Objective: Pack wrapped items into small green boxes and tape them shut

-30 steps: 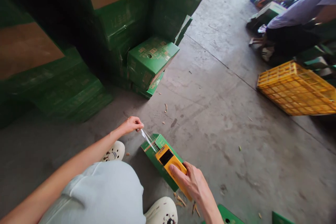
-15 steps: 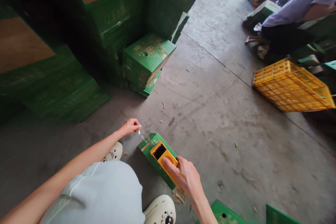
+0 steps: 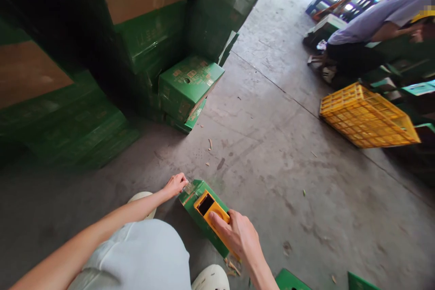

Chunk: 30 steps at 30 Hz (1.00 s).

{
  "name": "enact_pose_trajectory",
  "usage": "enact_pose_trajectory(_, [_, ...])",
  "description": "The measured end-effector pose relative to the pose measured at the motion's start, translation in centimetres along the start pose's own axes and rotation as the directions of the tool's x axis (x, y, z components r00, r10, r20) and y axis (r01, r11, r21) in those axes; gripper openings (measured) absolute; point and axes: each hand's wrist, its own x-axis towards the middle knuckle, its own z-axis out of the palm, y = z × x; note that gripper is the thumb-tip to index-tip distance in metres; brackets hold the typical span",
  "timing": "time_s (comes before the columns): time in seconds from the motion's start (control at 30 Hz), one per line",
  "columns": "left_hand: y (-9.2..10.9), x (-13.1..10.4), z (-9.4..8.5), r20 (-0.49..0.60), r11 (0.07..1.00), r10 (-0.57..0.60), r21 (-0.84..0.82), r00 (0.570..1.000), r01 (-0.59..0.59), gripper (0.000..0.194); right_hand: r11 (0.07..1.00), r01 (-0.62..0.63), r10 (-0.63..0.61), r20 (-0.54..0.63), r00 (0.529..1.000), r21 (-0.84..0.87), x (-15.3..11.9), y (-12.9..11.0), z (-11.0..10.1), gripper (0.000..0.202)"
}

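A green cardboard box stands on the floor between my feet, with clear tape at its far left end. My left hand is closed on the end of that tape, close against the box's edge. My right hand grips a yellow tape dispenser with a dark window, its front low over the top of the box. The thumb lies along the dispenser's upper face, and my palm hides its rear part.
Stacked green boxes stand ahead and to the left. A yellow plastic crate sits at right, near a crouching person in a purple shirt. More green boxes show at the bottom edge. Scraps litter the concrete floor.
My left hand has moved down and right to the box's end, and the tape that was stretched in the air now lies close to the box. My right hand keeps its grip on the dispenser.
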Motion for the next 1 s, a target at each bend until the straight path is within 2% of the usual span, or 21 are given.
enact_pose_trajectory(0.2, [-0.6, -0.4, 1.5, 0.005, 0.998, 0.045, 0.053, 0.999, -0.045, 0.014, 1.000, -0.007, 0.007, 0.009, 1.000, 0.012, 0.3, 0.0, -0.1, 0.053])
enact_pose_trajectory(0.37, [-0.8, -0.5, 2.0, 0.015, 0.992, 0.014, 0.128, 1.000, -0.016, 0.016, 1.000, -0.016, 0.015, 0.019, 1.000, 0.021, 0.4, -0.2, -0.4, 0.053])
enact_pose_trajectory(0.53, [0.1, -1.0, 0.8, -0.001, 0.976, 0.044, 0.211, 0.999, -0.043, 0.030, 0.999, -0.021, 0.020, 0.025, 0.999, 0.026, 0.3, -0.2, -0.5, 0.053])
enact_pose_trajectory(0.63, [0.9, -1.3, -0.6, -0.085, 0.968, 0.194, 0.179, 0.977, -0.177, 0.036, 0.999, -0.028, 0.028, 0.021, 0.999, 0.033, 0.1, -0.3, -0.5, 0.053])
enact_pose_trajectory(0.7, [1.1, -1.6, -1.0, -0.123, 0.965, 0.260, 0.067, 0.958, -0.254, 0.037, 0.999, -0.035, 0.034, 0.024, 0.999, 0.031, 0.1, -0.4, -0.5, 0.053])
enact_pose_trajectory(0.77, [0.8, -2.2, -0.7, -0.049, 0.971, 0.211, -0.108, 0.976, -0.215, 0.041, 0.999, -0.037, 0.036, 0.030, 0.999, 0.032, 0.0, -0.4, -0.6, 0.052])
enact_pose_trajectory(0.83, [0.1, -3.1, 0.4, 0.094, 0.963, 0.128, -0.252, 0.987, -0.100, 0.051, 0.999, -0.035, 0.034, 0.031, 0.999, 0.033, 0.1, -0.3, -0.6, 0.051])
enact_pose_trajectory(0.9, [-0.9, -3.9, 1.5, 0.211, 0.944, 0.089, -0.329, 0.973, -0.015, 0.066, 0.999, -0.021, 0.020, 0.029, 0.999, 0.032, 0.2, -0.1, -0.5, 0.051])
enact_pose_trajectory(1.0, [-1.7, -4.3, 2.2, 0.302, 0.934, 0.073, -0.355, 0.950, 0.041, 0.081, 0.999, -0.001, 0.000, 0.026, 1.000, 0.037, 0.3, 0.1, -0.3, 0.055])
